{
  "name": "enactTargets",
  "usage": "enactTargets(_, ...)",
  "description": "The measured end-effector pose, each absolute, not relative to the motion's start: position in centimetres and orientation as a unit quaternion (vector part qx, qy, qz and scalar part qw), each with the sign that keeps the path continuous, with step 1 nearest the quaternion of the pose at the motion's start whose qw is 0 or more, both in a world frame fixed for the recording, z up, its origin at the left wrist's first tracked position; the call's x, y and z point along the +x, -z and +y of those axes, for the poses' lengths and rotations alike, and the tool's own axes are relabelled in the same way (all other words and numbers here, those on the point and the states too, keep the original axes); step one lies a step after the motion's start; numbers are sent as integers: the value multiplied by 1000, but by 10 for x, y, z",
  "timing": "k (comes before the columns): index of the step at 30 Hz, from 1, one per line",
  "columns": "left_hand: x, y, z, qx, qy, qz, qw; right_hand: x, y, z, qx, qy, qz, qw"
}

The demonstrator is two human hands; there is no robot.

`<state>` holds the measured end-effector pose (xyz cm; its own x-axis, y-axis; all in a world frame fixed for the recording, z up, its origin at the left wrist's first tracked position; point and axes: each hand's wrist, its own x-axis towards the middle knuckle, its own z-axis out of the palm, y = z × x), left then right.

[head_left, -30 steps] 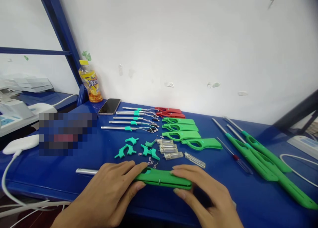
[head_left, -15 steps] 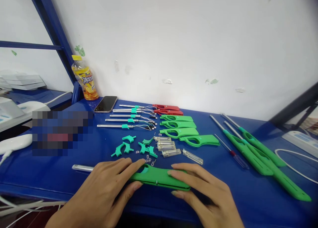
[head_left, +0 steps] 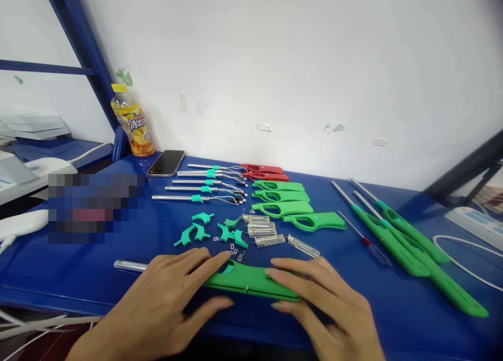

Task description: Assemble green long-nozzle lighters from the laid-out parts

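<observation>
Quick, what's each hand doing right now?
Left hand: open, resting over the green lighter, thumb off it.
Right hand: closed, holding the green lighter's handle end.

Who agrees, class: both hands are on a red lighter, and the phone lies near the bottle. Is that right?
Not quite: the lighter touched by the left hand and right hand is green, as the head view shows. The phone does lie near the bottle.

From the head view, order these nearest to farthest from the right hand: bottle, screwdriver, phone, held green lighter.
1. Held green lighter, touching the right hand.
2. Screwdriver, to the hand's right.
3. Phone, back left.
4. Bottle, back left, beyond the phone.
</observation>
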<state>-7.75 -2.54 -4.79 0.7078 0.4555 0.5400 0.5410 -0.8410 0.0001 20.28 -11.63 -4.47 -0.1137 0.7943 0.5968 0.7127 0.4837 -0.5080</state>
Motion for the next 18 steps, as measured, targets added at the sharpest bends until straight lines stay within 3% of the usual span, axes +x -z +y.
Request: enactTargets(18,-61,32,-36,-922,322,-211,45,198,47,-113,-465,28,-772,433)
